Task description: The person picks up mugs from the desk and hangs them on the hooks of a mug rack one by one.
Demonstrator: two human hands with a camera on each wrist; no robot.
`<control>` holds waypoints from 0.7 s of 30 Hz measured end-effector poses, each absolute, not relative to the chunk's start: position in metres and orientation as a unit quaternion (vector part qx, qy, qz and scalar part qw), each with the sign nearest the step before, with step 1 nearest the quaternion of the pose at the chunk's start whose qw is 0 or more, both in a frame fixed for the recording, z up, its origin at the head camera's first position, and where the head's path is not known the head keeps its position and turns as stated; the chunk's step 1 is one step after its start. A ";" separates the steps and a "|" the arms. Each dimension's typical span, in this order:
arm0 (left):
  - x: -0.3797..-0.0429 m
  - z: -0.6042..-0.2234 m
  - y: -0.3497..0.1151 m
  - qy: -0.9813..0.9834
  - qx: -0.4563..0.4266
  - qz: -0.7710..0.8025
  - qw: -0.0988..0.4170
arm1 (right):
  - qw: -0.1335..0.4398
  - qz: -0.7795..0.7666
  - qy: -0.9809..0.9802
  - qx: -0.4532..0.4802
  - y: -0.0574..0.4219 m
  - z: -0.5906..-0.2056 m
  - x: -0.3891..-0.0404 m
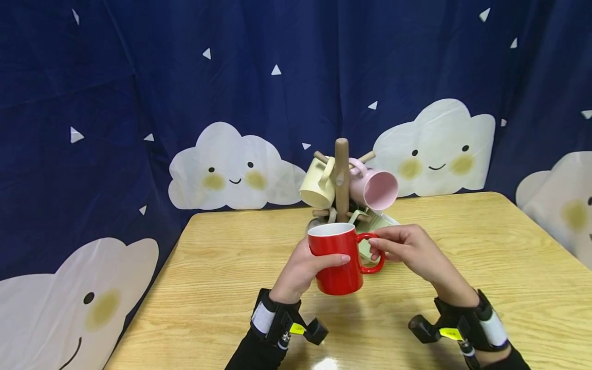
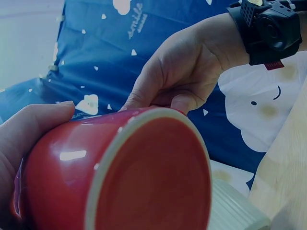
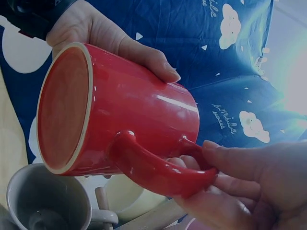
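Note:
A red mug with a white inside is held up in front of a wooden mug tree. My left hand wraps round its body from the left, thumb across the front. On the other side my right hand pinches the top of the handle, which points right. The right wrist view shows fingertips through the handle loop. In the left wrist view the mug's unglazed-rimmed base faces the camera. The mug overlaps the lower part of the tree in the head view.
On the tree hang a cream mug, a pink mug, a pale green ribbed mug and a grey mug, low on the left. All stands on a wooden table, before a dark blue curtain with clouds.

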State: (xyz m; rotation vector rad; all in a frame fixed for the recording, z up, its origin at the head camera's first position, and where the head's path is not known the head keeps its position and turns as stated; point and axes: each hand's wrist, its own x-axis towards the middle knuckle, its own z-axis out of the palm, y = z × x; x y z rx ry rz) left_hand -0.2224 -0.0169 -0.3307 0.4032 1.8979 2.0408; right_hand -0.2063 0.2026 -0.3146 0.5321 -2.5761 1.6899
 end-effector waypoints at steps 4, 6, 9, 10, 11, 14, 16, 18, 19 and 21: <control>-0.223 -0.330 -0.018 0.666 0.144 0.714 0.160 | 0.010 0.534 -0.827 0.176 0.202 -0.315 -0.207; -0.223 -0.330 -0.018 0.668 0.145 0.712 0.162 | 0.009 0.531 -0.828 0.181 0.203 -0.315 -0.206; -0.224 -0.330 -0.019 0.664 0.148 0.714 0.166 | 0.012 0.525 -0.833 0.173 0.208 -0.313 -0.206; -0.225 -0.330 -0.019 0.660 0.151 0.716 0.167 | 0.017 0.527 -0.834 0.162 0.212 -0.312 -0.207; -0.225 -0.330 -0.020 0.656 0.152 0.720 0.167 | 0.026 0.531 -0.833 0.151 0.217 -0.312 -0.208; -0.227 -0.329 -0.023 0.641 0.159 0.733 0.161 | 0.065 0.548 -0.828 0.102 0.238 -0.311 -0.215; -0.227 -0.328 -0.026 0.635 0.156 0.741 0.151 | 0.087 0.556 -0.823 0.072 0.256 -0.313 -0.221; -0.227 -0.327 -0.028 0.628 0.148 0.751 0.142 | 0.099 0.552 -0.827 0.048 0.274 -0.316 -0.225; -0.227 -0.327 -0.029 0.625 0.143 0.754 0.139 | 0.101 0.548 -0.830 0.037 0.283 -0.317 -0.226; -0.226 -0.327 -0.030 0.622 0.134 0.760 0.136 | 0.100 0.542 -0.834 0.021 0.297 -0.319 -0.226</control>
